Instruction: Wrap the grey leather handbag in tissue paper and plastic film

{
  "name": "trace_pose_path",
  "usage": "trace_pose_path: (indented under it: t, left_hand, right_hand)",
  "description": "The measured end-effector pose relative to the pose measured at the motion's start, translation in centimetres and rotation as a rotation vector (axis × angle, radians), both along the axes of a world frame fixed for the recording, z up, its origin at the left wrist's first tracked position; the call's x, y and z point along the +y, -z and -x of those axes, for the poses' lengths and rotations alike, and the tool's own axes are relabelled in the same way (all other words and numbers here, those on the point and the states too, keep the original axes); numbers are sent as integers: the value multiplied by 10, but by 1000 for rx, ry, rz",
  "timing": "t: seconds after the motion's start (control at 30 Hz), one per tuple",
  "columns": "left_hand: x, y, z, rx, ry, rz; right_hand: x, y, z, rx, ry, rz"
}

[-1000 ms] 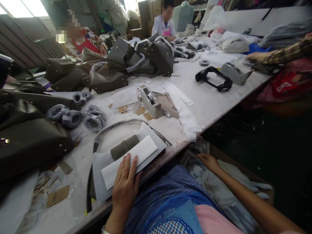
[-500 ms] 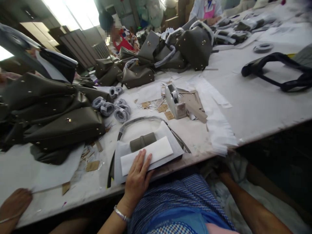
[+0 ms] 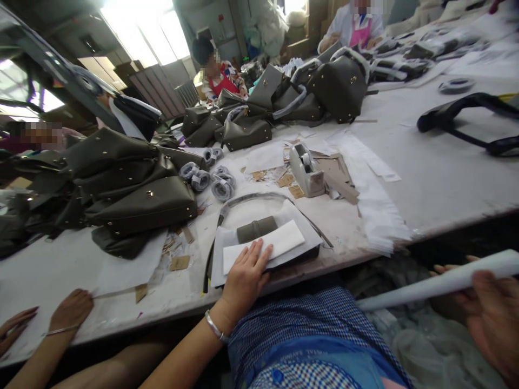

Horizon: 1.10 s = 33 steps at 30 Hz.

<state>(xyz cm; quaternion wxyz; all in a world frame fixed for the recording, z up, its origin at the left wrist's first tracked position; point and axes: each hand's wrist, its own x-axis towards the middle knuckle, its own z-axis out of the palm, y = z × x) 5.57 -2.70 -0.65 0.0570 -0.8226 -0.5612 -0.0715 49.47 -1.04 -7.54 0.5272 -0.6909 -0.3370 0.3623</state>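
Observation:
My left hand (image 3: 246,273) lies flat with fingers stretched on a folded white sheet (image 3: 284,239). Beneath that sheet are white paper (image 3: 300,219) and a dark handbag lying at the table edge; its wrapped handle (image 3: 259,198) arches behind. A small olive roll with a band round its middle (image 3: 256,229) rests beside the folded sheet. Off the table at the right, my right hand (image 3: 488,310) grips a long white sheet, perhaps plastic film (image 3: 441,283), between thumb and fingers.
Olive handbags (image 3: 141,210) are heaped at left, more (image 3: 338,89) at back. A tape dispenser (image 3: 310,175) stands amid cardboard scraps and tags. White strips (image 3: 377,216) overhang the table edge. Another person's hand (image 3: 73,309) rests at left; two people work across the table. Coiled wrapped straps (image 3: 223,183) lie mid-table.
My right hand has come up from below the table edge with the white sheet in it. My left hand stays flat on the folded sheet. The view has shifted left.

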Motion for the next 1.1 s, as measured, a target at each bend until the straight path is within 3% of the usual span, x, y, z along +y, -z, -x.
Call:
trace_pose_path:
  t: [0.07,0.17,0.23,0.33,0.5,0.63,0.87,1.1]
  left_hand:
    - [3,-6,2,2,25,18]
    - [6,-14,4,-3,38,51]
    - [8,-19,5,-18,37,81]
    - [11,-26,8,-50,40,129]
    - [19,-39,15,-69,68,209]
    - [24,-49,17,-72,91,232]
    - [23,-51,15,-91,92,239]
    - [14,-48,13,-162,68,228]
  right_hand:
    - [-4,-4,29,43,-147,49]
    - [-16,8,70,-111,-575,128]
    - [-24,16,91,-269,-835,51]
    - [-27,12,114,-564,-1026,-206]
    - [-2,-20,155,-922,-1040,-650]
    - [8,-35,186,-1052,-997,-837]
    - [0,-43,229,-1123,-895,-876]
    - [12,-30,244,-1046,-857,-1027]
